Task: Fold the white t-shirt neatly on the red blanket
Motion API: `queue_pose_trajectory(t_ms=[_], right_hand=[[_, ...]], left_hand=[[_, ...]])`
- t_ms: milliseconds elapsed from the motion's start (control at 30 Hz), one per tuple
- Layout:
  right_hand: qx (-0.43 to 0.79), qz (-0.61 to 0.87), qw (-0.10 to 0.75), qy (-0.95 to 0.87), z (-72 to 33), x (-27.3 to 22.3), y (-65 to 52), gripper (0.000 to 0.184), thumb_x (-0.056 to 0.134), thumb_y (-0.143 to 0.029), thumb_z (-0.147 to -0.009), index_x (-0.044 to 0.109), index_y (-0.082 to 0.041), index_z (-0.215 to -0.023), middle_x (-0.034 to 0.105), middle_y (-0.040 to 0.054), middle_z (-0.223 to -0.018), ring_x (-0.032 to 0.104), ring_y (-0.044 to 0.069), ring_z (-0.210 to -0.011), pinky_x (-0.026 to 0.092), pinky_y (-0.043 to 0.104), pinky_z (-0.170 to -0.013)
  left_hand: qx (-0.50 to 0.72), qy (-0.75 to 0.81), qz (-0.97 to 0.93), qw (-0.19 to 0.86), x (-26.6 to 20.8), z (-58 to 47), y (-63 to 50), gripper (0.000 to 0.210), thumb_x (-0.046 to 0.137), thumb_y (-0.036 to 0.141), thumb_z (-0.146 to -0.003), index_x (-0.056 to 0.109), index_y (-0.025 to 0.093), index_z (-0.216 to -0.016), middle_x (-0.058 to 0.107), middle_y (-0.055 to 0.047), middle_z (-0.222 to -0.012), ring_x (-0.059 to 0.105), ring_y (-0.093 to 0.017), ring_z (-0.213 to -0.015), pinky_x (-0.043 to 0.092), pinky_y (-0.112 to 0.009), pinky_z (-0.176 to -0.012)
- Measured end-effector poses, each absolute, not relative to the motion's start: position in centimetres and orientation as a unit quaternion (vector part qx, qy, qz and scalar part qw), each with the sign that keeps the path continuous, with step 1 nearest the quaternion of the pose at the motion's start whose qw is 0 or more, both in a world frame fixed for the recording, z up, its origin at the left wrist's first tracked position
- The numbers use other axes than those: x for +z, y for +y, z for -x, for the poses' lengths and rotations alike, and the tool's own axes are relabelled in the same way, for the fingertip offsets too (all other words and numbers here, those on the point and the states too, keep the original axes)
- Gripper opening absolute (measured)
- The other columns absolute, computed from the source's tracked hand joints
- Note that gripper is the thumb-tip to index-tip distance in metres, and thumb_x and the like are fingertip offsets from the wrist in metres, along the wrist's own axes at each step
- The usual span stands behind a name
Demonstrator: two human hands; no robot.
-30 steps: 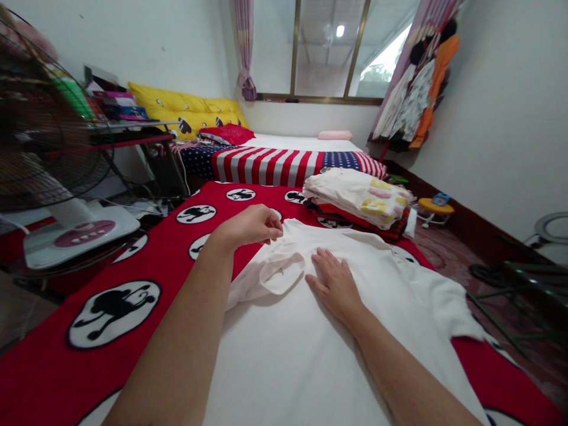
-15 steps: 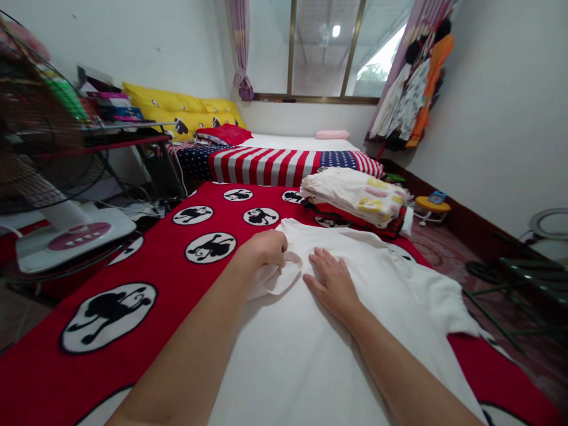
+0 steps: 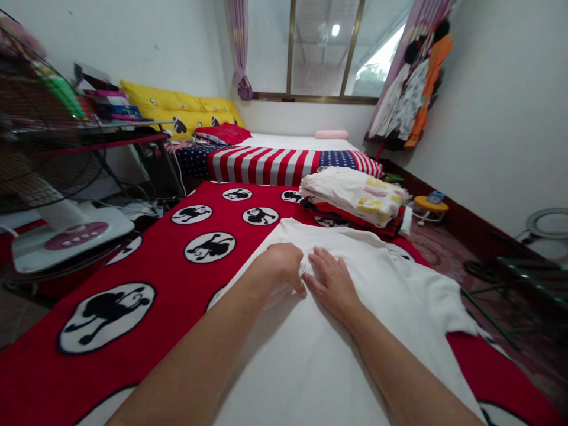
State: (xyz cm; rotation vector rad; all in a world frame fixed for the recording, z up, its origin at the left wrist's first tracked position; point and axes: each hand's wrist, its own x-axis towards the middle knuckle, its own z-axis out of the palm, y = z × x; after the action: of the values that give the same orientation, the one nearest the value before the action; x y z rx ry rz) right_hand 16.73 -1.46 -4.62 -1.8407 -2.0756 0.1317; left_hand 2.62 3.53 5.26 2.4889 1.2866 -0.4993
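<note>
Left hand (image 3: 281, 266) moved right, folded sleeve now pinched against right hand (image 3: 333, 284), which lies flat, fingers spread, on white shirt (image 3: 355, 331). Shirt spread mid red blanket (image 3: 168, 266); folded clothes stack (image 3: 355, 198) near far edge.

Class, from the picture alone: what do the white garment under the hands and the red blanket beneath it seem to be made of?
White garment: probably a soft matte cotton-type knit; it creases softly and lies limp. Red blanket: seemingly fleece or plush, matte and slightly fuzzy, with printed black-and-white figures. Neither can be confirmed by sight.
</note>
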Motion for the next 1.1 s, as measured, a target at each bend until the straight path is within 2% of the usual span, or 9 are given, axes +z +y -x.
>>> queue_pose_trajectory(t_ms=[100,167,300,400,500,600,767,867,1100], right_hand=[[0.049,0.65,0.182,-0.736,-16.8,-4.7,-1.5,0.048,0.048,-0.04,-0.09,0.049,-0.019,-0.133,0.036,0.0066,-0.15,0.026,0.024,-0.14,0.019,0.053,-0.113],[0.05,0.649,0.183,-0.737,-16.8,-4.7,-1.5,0.047,0.048,-0.039,-0.09,0.049,-0.019,-0.133,0.036,0.0062,-0.15,0.026,0.024,-0.141,0.018,0.053,-0.113],[0.059,0.653,0.181,-0.734,-16.8,-4.6,-1.5,0.047,0.048,-0.038,-0.09,0.048,-0.02,-0.133,0.035,0.006,-0.151,0.025,0.023,-0.141,0.018,0.053,-0.113],[0.063,0.654,0.184,-0.731,-16.8,-4.6,-1.5,0.048,0.049,-0.038,-0.089,0.048,-0.02,-0.134,0.035,0.0057,-0.151,0.024,0.023,-0.141,0.017,0.052,-0.114],[0.064,0.654,0.187,-0.731,-16.8,-4.6,-1.5,0.047,0.049,-0.036,-0.089,0.049,-0.02,-0.133,0.035,0.0055,-0.151,0.025,0.022,-0.141,0.016,0.052,-0.114],[0.067,0.654,0.186,-0.73,-16.7,-4.5,-1.5,0.047,0.048,-0.036,-0.089,0.048,-0.019,-0.133,0.035,0.0059,-0.151,0.025,0.022,-0.141,0.016,0.052,-0.114],[0.07,0.657,0.178,-0.729,-16.6,-4.2,-1.7,0.047,0.047,-0.035,-0.09,0.048,-0.019,-0.134,0.034,0.0067,-0.151,0.024,0.022,-0.141,0.015,0.051,-0.114],[0.069,0.658,0.174,-0.73,-16.6,-4.2,-1.6,0.046,0.046,-0.035,-0.091,0.048,-0.019,-0.134,0.034,0.0075,-0.151,0.024,0.022,-0.141,0.015,0.051,-0.114],[0.073,0.66,0.171,-0.728,-16.5,-4.1,-1.7,0.047,0.047,-0.035,-0.09,0.047,-0.019,-0.134,0.033,0.0071,-0.152,0.023,0.022,-0.142,0.015,0.051,-0.114]], left_hand=[[-0.174,0.447,-0.874,0.08,5.4,-3.3,2.8,0.052,0.081,0.045,-0.054,0.071,0.015,-0.095,0.069,-0.016,-0.104,0.066,-0.03,-0.093,0.052,-0.034,-0.078],[-0.164,0.437,-0.881,0.081,5.2,-2.9,3.2,0.04,0.078,0.031,-0.056,0.071,0.015,-0.093,0.071,-0.014,-0.099,0.066,-0.028,-0.09,0.052,-0.032,-0.076],[-0.118,0.435,-0.863,0.228,5.0,0.1,5.8,0.028,0.061,0.012,-0.062,0.07,0.015,-0.088,0.071,-0.006,-0.081,0.065,-0.018,-0.065,0.048,-0.024,-0.057],[-0.031,0.48,-0.832,0.276,5.7,4.2,8.1,0.02,0.058,0.018,-0.066,0.069,0.017,-0.082,0.068,-0.002,-0.073,0.062,-0.016,-0.063,0.044,-0.021,-0.053],[0.09,0.646,-0.749,0.12,6.0,8.5,10.0,0.016,0.06,0.026,-0.065,0.068,0.018,-0.077,0.068,-0.006,-0.074,0.063,-0.022,-0.072,0.044,-0.025,-0.057],[0.159,0.767,-0.621,0.007,4.7,11.5,11.3,0.025,0.06,0.025,-0.064,0.071,0.02,-0.086,0.069,-0.013,-0.093,0.062,-0.033,-0.089,0.047,-0.036,-0.066],[0.22,0.817,-0.531,0.045,0.7,13.3,12.4,0.039,0.062,0.024,-0.063,0.071,0.017,-0.1,0.065,-0.021,-0.11,0.059,-0.044,-0.099,0.048,-0.051,-0.073],[0.274,0.82,-0.5,0.044,-0.6,13.6,12.2,0.045,0.056,0.027,-0.071,0.065,0.013,-0.112,0.062,-0.025,-0.115,0.057,-0.046,-0.103,0.046,-0.055,-0.077],[0.365,0.829,-0.424,0.007,-1.4,14.2,11.2,0.046,0.042,0.025,-0.081,0.053,0.013,-0.125,0.062,-0.021,-0.119,0.058,-0.04,-0.105,0.047,-0.049,-0.08]])
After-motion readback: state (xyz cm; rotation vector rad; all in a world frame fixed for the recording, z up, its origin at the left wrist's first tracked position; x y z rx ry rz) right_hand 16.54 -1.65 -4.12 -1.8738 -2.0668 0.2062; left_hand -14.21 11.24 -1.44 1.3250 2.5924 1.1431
